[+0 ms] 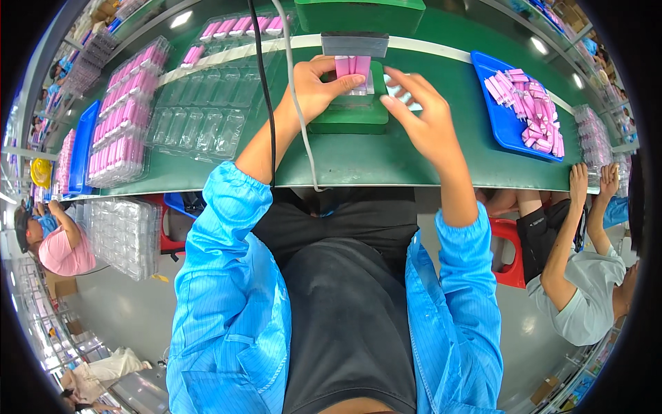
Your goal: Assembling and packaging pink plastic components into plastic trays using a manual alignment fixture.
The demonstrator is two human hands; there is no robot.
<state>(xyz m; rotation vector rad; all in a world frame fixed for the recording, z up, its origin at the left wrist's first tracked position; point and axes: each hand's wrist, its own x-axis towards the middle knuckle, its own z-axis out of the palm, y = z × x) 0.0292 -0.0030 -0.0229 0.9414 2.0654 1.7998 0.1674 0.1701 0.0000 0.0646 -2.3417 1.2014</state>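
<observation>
The left hand [314,90] is pinching pink rectangular packs [352,65] at a green block fixture [352,123], seemingly aligning them; the spread right hand [424,110], rightward, is probably needing to steady them.

grn wkbench [372,162] | gry flr [138,317] | red stool [512,277] R | racks [45,331] L rim, prob. metal

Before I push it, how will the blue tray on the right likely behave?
The blue tray looks like moulded plastic with a raised rim, so it is probably stiff. It lies broad and low on the green table, so tipping seems unlikely. The pink pieces are loosely heaped, so they may slide if it tilts.
</observation>
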